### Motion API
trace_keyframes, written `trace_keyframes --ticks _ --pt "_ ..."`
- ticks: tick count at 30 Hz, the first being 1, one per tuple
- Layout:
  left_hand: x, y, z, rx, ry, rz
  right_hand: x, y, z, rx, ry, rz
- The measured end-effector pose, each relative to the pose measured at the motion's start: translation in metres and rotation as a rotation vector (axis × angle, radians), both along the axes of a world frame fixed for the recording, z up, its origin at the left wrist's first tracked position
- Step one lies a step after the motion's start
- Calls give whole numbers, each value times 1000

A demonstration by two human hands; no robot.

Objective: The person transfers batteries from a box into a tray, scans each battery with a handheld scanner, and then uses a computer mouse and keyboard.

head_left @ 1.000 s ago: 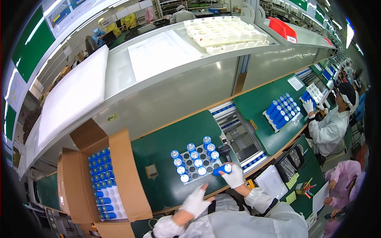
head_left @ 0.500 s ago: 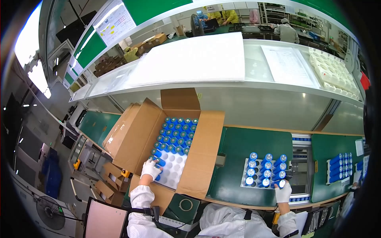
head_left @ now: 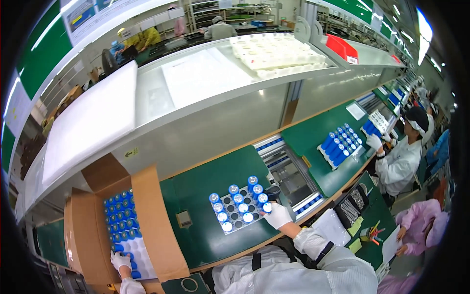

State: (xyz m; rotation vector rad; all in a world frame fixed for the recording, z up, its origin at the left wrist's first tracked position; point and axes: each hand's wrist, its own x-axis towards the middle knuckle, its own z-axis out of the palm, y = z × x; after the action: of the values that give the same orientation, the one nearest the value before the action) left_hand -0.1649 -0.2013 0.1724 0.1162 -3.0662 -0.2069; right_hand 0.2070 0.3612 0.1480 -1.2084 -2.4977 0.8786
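Blue cylindrical battery cells (head_left: 120, 218) stand in rows in an open cardboard box (head_left: 164, 225) at the lower left, with a white holed insert (head_left: 142, 257) beside them. My left hand (head_left: 120, 263), in a white glove, reaches into the box with its fingers closed on a blue cell at the near edge of the rows. On the green bench stands a light holed tray (head_left: 230, 228) with three lines of upright blue cells (head_left: 238, 198) and bare holes between them. My right hand (head_left: 279, 216), also gloved, has its fingertips around the cell (head_left: 266, 208) at the tray's near right corner.
A dark device (head_left: 279, 192) stands just behind my right hand, beside a roller conveyor (head_left: 293, 179). Another filled tray (head_left: 339, 146) sits farther right, near a co-worker (head_left: 404, 157) in white. Above the bench, a shelf (head_left: 156, 115) holds foam, papers and moulded trays.
The view has swung to the right, bringing co-workers and the far bench into sight. My hands stay at the same places, the left in the box and the right at the tray's corner cell.
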Motion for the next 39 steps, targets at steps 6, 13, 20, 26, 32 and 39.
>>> trace_keyframes --ticks 6,13,20,26,32,39 --pt "-3 -10 -15 143 5 17 2 2 0 -24 9 -19" --pt "-6 -34 -15 531 161 40 1 2 -3 -12 -16 -10" --pt "16 5 55 2000 172 220 12 7 22 83 62 42" --pt "91 222 140 2085 -593 402 34 58 -70 40 152 -248" --pt "131 354 115 2161 -1377 283 28 83 -116 -563 296 -318" --pt "138 410 87 1938 -1391 231 72 39 -20 -666 702 -228"
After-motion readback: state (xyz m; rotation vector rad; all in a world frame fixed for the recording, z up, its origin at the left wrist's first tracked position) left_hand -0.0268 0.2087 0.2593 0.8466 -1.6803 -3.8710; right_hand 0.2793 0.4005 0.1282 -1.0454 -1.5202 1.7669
